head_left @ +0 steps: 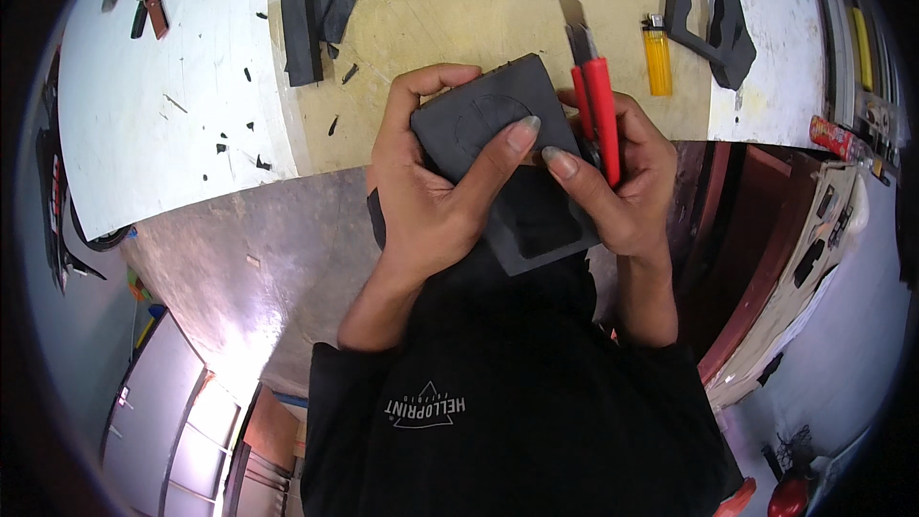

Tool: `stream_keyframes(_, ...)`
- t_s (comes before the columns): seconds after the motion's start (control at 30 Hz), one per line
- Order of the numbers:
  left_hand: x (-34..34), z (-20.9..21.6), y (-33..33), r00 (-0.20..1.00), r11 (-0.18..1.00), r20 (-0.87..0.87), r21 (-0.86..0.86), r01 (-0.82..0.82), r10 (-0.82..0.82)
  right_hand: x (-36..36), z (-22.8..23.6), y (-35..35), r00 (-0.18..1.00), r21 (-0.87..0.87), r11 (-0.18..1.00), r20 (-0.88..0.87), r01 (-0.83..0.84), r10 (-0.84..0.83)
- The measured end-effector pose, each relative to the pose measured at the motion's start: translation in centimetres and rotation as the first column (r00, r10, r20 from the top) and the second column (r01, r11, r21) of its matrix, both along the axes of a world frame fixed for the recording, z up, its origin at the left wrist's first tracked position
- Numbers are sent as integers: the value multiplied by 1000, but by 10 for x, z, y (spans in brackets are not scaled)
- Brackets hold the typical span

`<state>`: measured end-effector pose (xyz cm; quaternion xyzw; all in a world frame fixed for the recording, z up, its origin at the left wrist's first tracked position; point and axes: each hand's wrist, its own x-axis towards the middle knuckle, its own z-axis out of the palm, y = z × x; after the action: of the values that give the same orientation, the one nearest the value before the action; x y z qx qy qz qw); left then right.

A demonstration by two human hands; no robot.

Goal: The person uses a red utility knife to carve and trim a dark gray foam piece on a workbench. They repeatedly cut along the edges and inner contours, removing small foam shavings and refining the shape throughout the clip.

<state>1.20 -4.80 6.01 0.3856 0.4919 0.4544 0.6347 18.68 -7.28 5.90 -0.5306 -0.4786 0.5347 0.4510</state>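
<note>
Head view: your left hand (426, 177) holds the black block (491, 113), one o'clock from the middle, while your right hand (639, 177) holds it plus the red knife (600, 105), whose bare blade (569, 5) could cut you if it slips.

Left hand (426, 172) and right hand (639, 182) curl inward.

head-worn fisheye, looking down, near the table (459, 10)

One black T-shirt (536, 431), chest bearing white lettering (426, 407), inverted in view, with triangular outline emblem (429, 390).
</note>
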Motion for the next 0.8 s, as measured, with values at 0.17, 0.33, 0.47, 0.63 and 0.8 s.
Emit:
stream_keyframes(0.17,-1,2,-6,998,999,64,53,11,-14,-6,2,-12,972,-130,991,-222,44,-72)
stream_keyframes(0.33,-3,5,-11,988,999,152,35,7,-12,-5,3,-17,916,-231,973,-389,8,-100)
stream_keyframes(0.47,-7,-1,-14,982,998,187,56,22,-32,-6,-1,-20,850,-234,972,-514,-7,-117)
stream_keyframes(0.63,-8,-6,-16,984,999,180,46,3,-11,-8,-6,-21,866,-190,982,-491,0,-95)
stream_keyframes(0.8,-7,-1,-14,996,998,90,60,-2,-3,-13,0,-21,977,-84,996,-208,25,-42)
